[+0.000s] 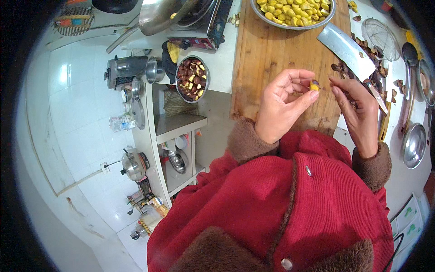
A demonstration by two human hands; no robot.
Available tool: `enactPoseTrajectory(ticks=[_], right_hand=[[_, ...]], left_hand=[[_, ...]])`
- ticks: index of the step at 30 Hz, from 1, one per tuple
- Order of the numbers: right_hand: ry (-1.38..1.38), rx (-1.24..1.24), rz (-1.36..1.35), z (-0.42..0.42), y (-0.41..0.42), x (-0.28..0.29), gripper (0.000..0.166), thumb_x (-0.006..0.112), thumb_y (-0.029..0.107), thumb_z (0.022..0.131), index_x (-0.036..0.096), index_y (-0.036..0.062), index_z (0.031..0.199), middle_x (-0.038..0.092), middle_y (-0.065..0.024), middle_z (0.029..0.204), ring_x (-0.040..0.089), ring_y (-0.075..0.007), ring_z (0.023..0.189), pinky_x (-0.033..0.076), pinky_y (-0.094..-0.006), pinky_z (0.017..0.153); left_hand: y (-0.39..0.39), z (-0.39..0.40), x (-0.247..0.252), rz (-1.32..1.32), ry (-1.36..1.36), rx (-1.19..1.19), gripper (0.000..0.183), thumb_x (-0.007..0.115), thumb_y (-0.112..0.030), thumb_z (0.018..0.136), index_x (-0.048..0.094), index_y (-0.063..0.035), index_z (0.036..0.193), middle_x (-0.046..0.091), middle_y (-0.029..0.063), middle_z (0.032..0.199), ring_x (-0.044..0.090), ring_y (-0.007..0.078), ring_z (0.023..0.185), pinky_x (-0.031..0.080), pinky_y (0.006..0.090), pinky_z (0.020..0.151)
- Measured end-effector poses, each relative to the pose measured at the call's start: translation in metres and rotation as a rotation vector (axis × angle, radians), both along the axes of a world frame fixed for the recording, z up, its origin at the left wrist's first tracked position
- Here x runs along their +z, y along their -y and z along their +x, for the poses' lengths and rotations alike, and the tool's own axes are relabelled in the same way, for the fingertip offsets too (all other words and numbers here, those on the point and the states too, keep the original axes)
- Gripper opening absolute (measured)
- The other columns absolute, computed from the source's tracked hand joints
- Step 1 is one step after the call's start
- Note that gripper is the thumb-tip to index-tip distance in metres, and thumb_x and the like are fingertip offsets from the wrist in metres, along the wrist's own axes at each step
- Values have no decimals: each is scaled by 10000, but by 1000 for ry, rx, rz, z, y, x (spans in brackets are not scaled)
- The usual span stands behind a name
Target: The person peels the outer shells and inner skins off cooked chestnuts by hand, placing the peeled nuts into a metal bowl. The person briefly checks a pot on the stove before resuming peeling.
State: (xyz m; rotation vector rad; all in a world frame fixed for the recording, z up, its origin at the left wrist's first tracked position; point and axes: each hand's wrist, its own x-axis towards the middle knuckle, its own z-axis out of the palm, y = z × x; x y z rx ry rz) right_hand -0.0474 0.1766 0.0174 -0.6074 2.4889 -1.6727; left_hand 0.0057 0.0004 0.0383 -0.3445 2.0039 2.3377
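Observation:
My left hand (283,102) holds a peeled yellow chestnut piece (314,85) between thumb and fingertips; some dark shell shows on its top. Just to the right is my right hand (360,110), its thumb and forefinger bent toward the piece without touching it. A narrow metal-and-brown handle (375,95) shows along the outer side of that hand; whether it is gripped is hidden. Both hands are over the near part of a wooden cutting board (278,51). A cleaver (346,47) rests across the board's right edge, its blade over dark chestnut shells (377,73).
A metal bowl (293,26) of yellow chestnuts stands at the board's far end. Left of the board, a bowl (207,78) holds unpeeled and cut chestnuts near the counter edge. A wok (149,20) sits by a stove (195,42). Rightward are a wire strainer (380,37) and a ladle (409,56).

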Motion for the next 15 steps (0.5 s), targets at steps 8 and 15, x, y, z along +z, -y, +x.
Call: enactPoseTrajectory(ticks=[8, 15], right_hand=[[-86, 23, -124, 7, 15, 7, 114, 683, 30, 793, 667, -19, 894, 643, -106, 723, 629, -160, 604, 489, -247, 549], [-68, 1, -119, 9, 17, 6, 84, 670, 26, 780, 650, -20, 848, 633, -99, 704, 621, -163, 576, 483, -251, 532]], left_hand=[[-1, 2, 0, -64, -1, -50, 268, 626, 31, 850, 555, 37, 1108, 631, 75, 993, 603, 110, 915, 487, 221, 819], [-2, 2, 2, -116, 3, -39, 254, 629, 53, 839, 571, 56, 1086, 643, 99, 958, 621, 119, 871, 510, 217, 791]])
